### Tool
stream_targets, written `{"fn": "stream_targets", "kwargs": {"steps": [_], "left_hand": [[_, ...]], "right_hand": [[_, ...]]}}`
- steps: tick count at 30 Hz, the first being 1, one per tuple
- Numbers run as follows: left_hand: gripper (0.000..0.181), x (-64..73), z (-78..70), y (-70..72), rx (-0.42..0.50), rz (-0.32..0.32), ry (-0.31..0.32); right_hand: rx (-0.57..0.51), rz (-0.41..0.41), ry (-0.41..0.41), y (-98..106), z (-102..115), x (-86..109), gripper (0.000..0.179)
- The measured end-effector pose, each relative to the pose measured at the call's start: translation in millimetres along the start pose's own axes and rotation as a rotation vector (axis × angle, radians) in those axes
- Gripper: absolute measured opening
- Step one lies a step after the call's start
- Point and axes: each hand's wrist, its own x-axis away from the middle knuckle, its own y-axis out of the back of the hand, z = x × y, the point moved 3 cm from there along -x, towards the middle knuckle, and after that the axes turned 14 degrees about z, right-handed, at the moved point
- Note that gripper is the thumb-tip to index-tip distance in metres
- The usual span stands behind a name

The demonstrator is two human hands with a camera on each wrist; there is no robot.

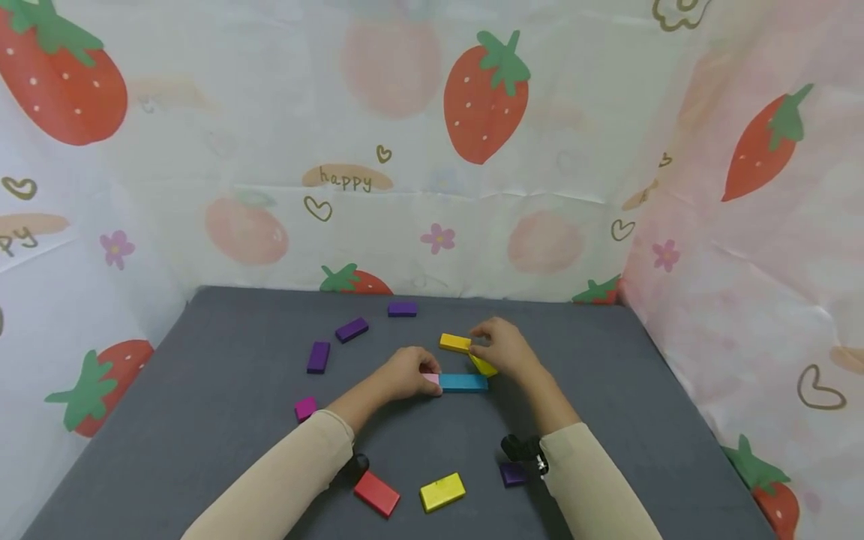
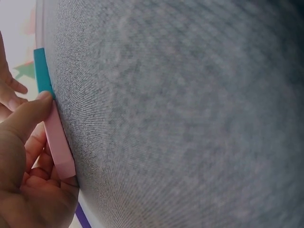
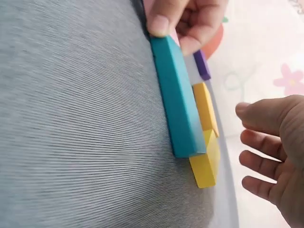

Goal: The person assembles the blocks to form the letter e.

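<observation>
My left hand (image 1: 406, 373) pinches a pink block (image 2: 60, 145) between thumb and fingers, lying flat on the grey cloth. End to end with it lies a blue block (image 1: 463, 383), the thumb tip at their joint. Just behind the blue block are an orange-yellow block (image 1: 455, 343) and a yellow block (image 3: 204, 166), set at an angle to each other with their ends meeting. My right hand (image 1: 506, 349) hovers beside these two, thumb and fingers apart and loosely bent, with nothing between them in the right wrist view.
Purple blocks (image 1: 352, 330) lie scattered at the back left. A magenta block (image 1: 306, 408) is partly behind the left forearm. Nearer the front are a red block (image 1: 376, 493), a yellow block (image 1: 442, 492) and a dark purple block (image 1: 513, 474). Strawberry-print cloth (image 1: 270, 135) walls the table.
</observation>
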Motion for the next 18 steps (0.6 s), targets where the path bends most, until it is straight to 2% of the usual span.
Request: {"fn": "stream_targets", "kwargs": {"steps": [8, 18], "left_hand": [[0.023, -1.5, 0.0, -0.7, -0.011, -0.007, -0.009], [0.024, -3.3, 2.7, -3.0, -0.018, -0.029, -0.021]], "right_hand": [[0.0, -0.059, -0.049, -11, 6, 21.7, 0.03], [0.013, -0.11, -0.096, -24, 7, 35.5, 0.035]]}}
